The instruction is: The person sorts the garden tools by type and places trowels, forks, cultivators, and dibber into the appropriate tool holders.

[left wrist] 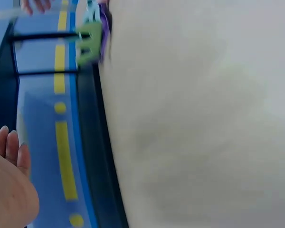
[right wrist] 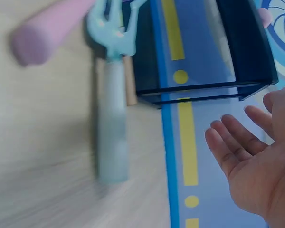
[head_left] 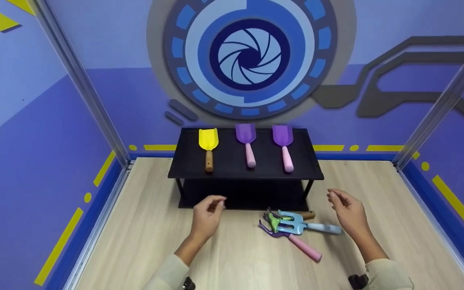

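My left hand (head_left: 206,216) hovers before the front left of a black two-tier rack (head_left: 228,167), fingers loosely bent and nothing in them. To the right of a small pile of garden tools, my right hand (head_left: 351,212) is held in the air, also holding nothing. The pile has a light blue hand fork (head_left: 324,228) on top and a purple hand rake with a pink handle (head_left: 304,247). A green tool head (head_left: 273,222) lies among them, and a brown handle (head_left: 308,215) pokes out behind; much of that tool is hidden.
On the rack's top shelf lie a yellow scoop (head_left: 208,140) with a brown handle and two purple scoops (head_left: 245,133) with pink handles. The rack stands on a wooden table (head_left: 143,225) against a blue printed wall (head_left: 123,100). Metal posts (head_left: 77,76) rise at both back corners.
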`<action>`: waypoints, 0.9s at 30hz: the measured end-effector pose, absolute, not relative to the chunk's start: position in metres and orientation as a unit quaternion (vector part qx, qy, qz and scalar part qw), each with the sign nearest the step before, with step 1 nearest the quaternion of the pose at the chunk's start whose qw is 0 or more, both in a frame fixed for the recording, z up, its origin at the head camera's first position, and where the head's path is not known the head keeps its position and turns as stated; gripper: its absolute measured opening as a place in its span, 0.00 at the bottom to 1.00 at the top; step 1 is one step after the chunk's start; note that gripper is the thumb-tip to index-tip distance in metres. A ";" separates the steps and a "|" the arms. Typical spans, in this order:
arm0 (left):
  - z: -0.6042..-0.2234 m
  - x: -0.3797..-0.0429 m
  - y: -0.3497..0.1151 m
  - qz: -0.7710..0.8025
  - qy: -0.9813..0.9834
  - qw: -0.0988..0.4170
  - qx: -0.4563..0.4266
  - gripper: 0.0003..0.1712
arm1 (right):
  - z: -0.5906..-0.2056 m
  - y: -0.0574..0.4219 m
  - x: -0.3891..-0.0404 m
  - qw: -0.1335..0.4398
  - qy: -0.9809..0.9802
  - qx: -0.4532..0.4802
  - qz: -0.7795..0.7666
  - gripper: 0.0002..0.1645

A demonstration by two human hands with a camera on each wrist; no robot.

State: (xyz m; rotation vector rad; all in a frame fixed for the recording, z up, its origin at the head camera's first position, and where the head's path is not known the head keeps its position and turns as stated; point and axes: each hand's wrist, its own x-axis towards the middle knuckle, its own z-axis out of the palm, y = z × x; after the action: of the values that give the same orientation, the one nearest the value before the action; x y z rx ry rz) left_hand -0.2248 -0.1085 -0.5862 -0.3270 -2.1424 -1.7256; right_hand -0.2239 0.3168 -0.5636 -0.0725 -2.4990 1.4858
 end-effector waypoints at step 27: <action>-0.517 -0.261 -0.200 -0.697 -0.674 0.123 0.210 0.32 | -0.590 0.321 -0.206 0.022 -0.897 -0.017 0.441 0.23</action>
State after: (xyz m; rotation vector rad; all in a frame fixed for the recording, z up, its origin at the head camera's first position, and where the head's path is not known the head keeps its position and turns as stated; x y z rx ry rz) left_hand -0.2608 -0.2003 -0.5167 0.6132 -1.9668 -2.0341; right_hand -0.2064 0.3206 -0.5899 -0.0518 -2.7791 1.3669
